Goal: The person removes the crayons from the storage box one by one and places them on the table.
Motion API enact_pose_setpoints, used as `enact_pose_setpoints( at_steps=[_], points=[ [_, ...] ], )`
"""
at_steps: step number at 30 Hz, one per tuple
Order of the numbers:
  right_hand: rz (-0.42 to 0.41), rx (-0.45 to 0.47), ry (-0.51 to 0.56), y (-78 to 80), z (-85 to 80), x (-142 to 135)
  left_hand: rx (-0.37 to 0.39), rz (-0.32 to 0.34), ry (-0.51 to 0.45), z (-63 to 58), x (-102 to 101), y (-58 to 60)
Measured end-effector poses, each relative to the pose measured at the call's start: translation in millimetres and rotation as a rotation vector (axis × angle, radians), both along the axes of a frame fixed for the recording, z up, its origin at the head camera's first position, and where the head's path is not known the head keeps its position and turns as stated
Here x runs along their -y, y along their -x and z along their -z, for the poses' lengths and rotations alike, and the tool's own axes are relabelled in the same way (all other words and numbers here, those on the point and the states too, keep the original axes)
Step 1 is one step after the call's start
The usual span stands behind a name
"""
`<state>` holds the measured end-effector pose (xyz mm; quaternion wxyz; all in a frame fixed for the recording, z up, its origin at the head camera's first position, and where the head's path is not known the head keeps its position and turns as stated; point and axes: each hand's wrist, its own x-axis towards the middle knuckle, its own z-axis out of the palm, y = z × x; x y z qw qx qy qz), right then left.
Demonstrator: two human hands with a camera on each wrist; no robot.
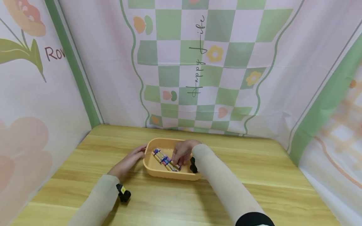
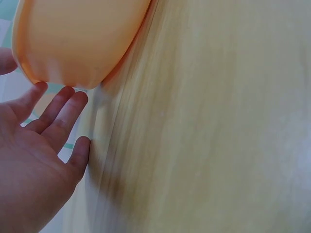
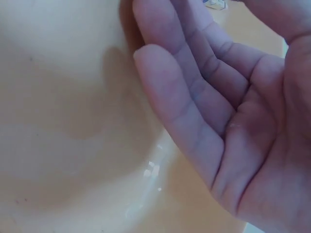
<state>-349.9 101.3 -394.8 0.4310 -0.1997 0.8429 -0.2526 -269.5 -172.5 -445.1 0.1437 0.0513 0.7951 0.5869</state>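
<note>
A yellow-orange plastic basket [image 1: 172,175] stands on the table, with several paper-wrapped crayons [image 1: 160,156] lying together on its floor. My right hand [image 1: 183,152] reaches inside over the rim. Its thumb and forefinger pinch at a crayon near the right end of the group; the fingertips partly cover it. In the right wrist view, the other fingers [image 3: 170,92] are bent loosely beside the basket's wall, and a bit of crayon wrapper [image 3: 215,4] shows at the top. My left hand [image 1: 128,161] touches the basket's left end from outside, its fingers spread and fairly straight.
The wooden table [image 1: 158,204] runs back to a printed curtain [image 1: 195,62], with more curtain on both sides. Black wrist cameras [image 1: 123,193] are strapped to both forearms. The basket's raised rim surrounds the crayons.
</note>
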Motion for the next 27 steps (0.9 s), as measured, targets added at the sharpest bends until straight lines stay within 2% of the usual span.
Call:
enact_pose_setpoints(
  at_steps=[7,11,14,19,23,27],
  points=[
    [-0.005,-0.022,0.017,7.7,-9.4,-7,0.013,-0.007,0.001,3.3,1,1.8],
    [-0.023,-0.018,0.043,10.8,-21.3,-14,0.012,-0.008,-0.004,4.3,1,2.0],
    [-0.034,-0.058,0.048,12.1,-32.3,-22,0.01,-0.007,-0.013,5.1,0,2.1],
    [-0.017,-0.141,0.041,12.0,-51.2,-41,0.011,-0.003,-0.015,5.0,1,0.9],
    [-0.003,-0.174,0.045,8.6,-65.6,-60,0.016,0.002,-0.003,1.4,2,-1.8],
    [0.003,-0.203,0.056,7.5,-71.2,-83,0.013,0.008,0.0,2.0,3,-0.5]
  ],
)
